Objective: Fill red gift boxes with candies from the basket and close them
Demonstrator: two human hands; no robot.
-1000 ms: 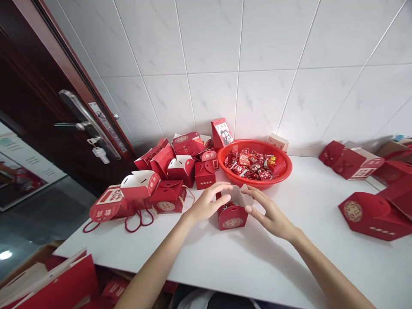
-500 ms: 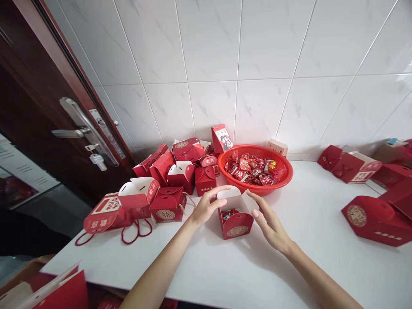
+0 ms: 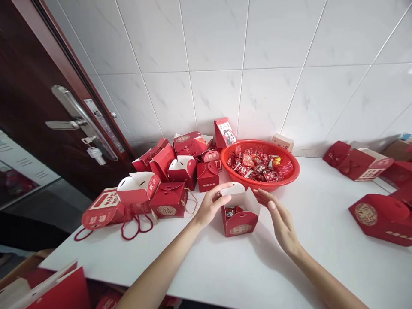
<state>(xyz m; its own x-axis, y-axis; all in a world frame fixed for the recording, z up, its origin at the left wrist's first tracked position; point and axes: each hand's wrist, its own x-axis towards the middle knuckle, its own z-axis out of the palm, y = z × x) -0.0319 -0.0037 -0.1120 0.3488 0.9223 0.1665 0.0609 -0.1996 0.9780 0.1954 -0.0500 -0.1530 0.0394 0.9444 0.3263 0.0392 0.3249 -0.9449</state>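
The red gift box [image 3: 241,229] stands on the desk [image 3: 325,223] with wrapped candies [image 3: 233,211] inside and top flaps [image 3: 252,201] unclosed, the right hand [image 3: 280,221] beside it in open grip, the left hand's [image 3: 210,207] grip at its left edge indeterminable.

White tabletop [image 3: 206,270], red basket [image 3: 262,184], open red box [image 3: 242,226], cartons [image 3: 168,201] at left, apparently more cartons [image 3: 383,216] at right

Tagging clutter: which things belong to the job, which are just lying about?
Likely job:
left hand, right hand
open red gift box between them
wrapped candies in red perforated basket

Likely background:
hanging door keys
beige box behind the basket
Other red boxes: unclear
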